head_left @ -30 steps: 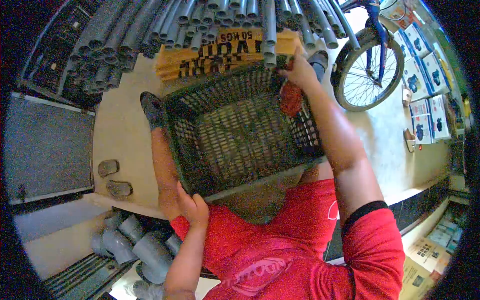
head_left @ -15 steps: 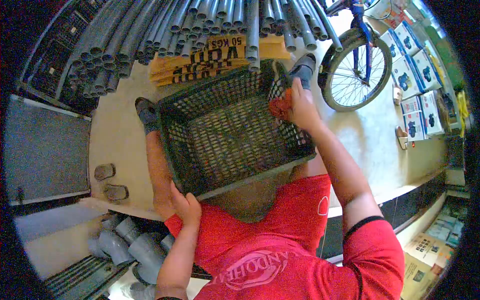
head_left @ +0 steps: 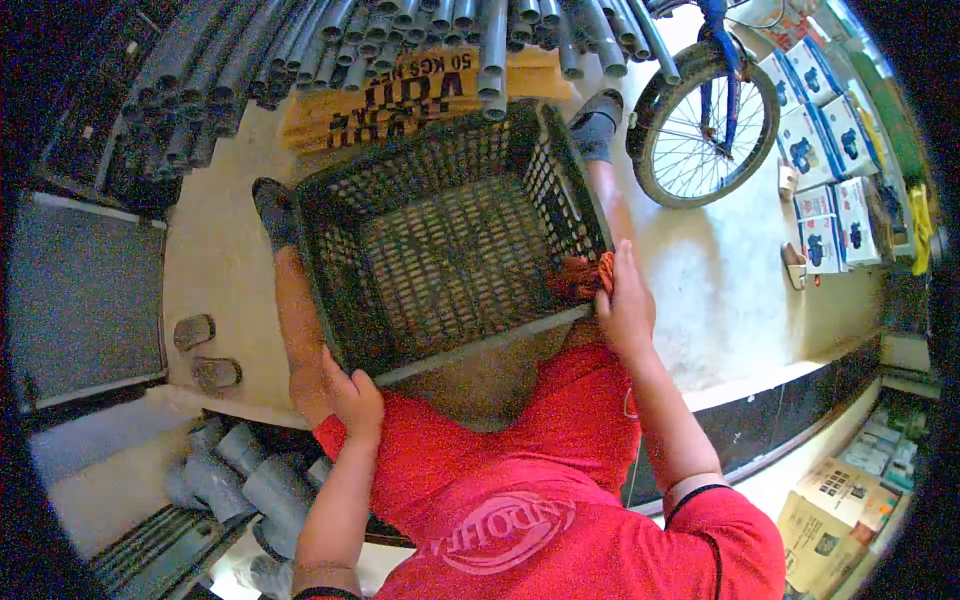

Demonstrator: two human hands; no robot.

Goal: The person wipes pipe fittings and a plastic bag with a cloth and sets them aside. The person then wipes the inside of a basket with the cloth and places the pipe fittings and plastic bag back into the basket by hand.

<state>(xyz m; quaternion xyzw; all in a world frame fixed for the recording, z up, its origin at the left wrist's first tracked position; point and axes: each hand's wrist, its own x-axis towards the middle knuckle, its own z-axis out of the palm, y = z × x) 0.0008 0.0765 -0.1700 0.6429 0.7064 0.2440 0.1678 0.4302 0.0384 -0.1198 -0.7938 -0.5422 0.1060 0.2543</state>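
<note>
A black plastic crate [head_left: 450, 350] with latticed walls and floor rests tilted between the person's legs, its open side facing up toward me. My left hand [head_left: 354, 398] is closed around the crate's near left corner. At the near right corner, my right hand [head_left: 628, 312] grips a reddish-orange cloth [head_left: 578, 280], part of which hangs inside the crate. The fingers of that hand lie along the outside of the right wall. Nothing else shows inside the crate.
Grey pipes [head_left: 490, 60] jut out overhead, with a yellow printed sack [head_left: 420, 100] under them. A bicycle wheel [head_left: 705, 130] and boxes [head_left: 815, 150] stand at right. Slippers [head_left: 215, 373] lie left on the floor, above grey pipe fittings [head_left: 275, 490].
My right hand has slid along the crate's right wall toward me, carrying the cloth from the far part to the near corner. My left hand keeps its hold on the near left corner.
</note>
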